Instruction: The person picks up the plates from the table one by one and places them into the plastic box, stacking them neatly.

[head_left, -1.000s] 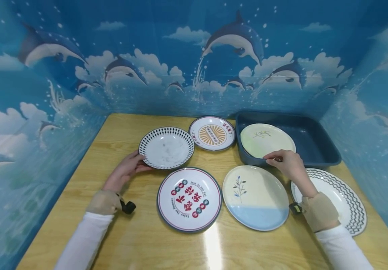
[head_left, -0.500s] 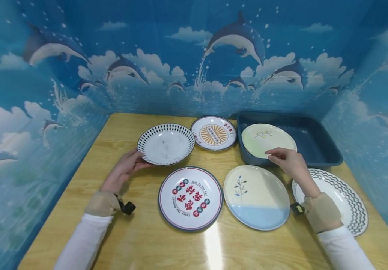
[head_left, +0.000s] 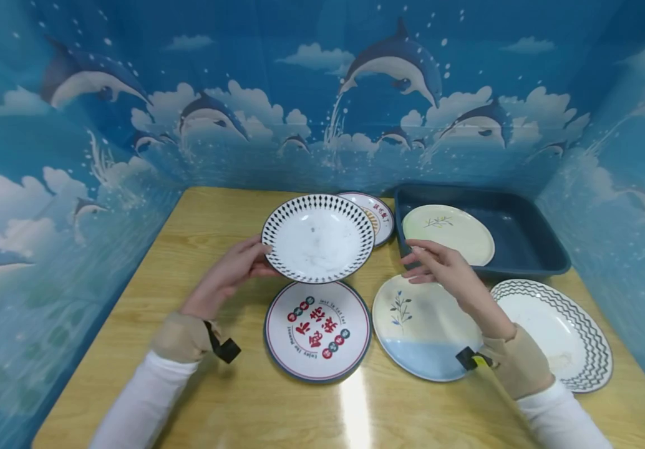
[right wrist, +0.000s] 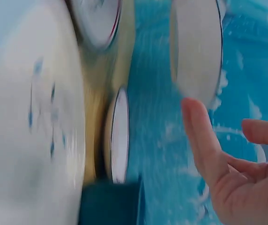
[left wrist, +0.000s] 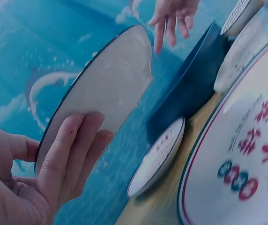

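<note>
Currently, upper centre of the head view: diamond-rimmed plate point(head_left: 318, 240) held above the table; left hand point(head_left: 241, 265) pinches its left edge, thumb on top, fingers beneath. Right hand point(head_left: 446, 271), right of centre, fingers loosely extended, apart from that plate. Surface: yellow wood-grain table point(head_left: 232, 399), white glare point(head_left: 354, 405) at bottom centre. Room: blue dolphin-and-cloud wall covering point(head_left: 277, 37) across top and both sides. Dark blue tub point(head_left: 516, 231), upper right, cream plate point(head_left: 448, 234) in its left part.

"What carries the things?"
"It is a wooden table point(head_left: 216, 399), of light yellow colour."
"And what lies directly on it?"
"A red-lettered plate point(head_left: 318, 332), a cream-and-blue plate point(head_left: 423, 337), a zigzag-bordered plate point(head_left: 549, 330), a sunburst plate point(head_left: 377, 215) and a dark blue tub point(head_left: 516, 231)."
</note>
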Demonstrator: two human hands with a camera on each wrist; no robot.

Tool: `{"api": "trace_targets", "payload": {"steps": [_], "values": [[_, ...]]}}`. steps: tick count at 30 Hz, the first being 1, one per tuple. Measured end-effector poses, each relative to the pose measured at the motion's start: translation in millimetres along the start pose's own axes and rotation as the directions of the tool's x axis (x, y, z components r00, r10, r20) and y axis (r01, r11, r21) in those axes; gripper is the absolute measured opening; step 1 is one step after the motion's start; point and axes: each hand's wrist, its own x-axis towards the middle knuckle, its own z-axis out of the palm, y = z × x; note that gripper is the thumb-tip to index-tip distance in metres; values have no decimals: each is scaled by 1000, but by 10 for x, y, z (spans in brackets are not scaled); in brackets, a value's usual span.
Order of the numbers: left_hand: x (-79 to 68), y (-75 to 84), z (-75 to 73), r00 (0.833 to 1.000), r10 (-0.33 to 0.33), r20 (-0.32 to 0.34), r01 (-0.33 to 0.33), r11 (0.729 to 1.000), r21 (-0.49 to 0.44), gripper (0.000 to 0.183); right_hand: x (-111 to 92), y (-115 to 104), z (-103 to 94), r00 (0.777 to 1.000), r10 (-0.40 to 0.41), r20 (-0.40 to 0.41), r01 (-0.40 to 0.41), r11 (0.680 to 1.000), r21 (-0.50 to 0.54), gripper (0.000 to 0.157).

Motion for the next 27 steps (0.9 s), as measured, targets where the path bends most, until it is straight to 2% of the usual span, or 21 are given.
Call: {"api": "trace_targets", "payload": {"steps": [4,10,13,22,27], "values": [[-31,28,151,999,-10,54,8,999,31,49,-32,-41,140,988,66,142,-85,988,128,65],[-68,15,306,993,-18,119,10,998,69,49,-109,-25,277,970,103,221,-159,954,253,66],[-68,-7,363,990,-24,140,13,997,80,49,-147,3,293,968,100,232,-166,945,282,63],[-75,-72,485,990,-70,121,58,993,104,49,-204,78,324,972,147,181,-197,934,297,62],[-76,-105,504,987,-60,150,47,995,85,49,-216,78,336,974,157,161,-199,936,292,63]]}}
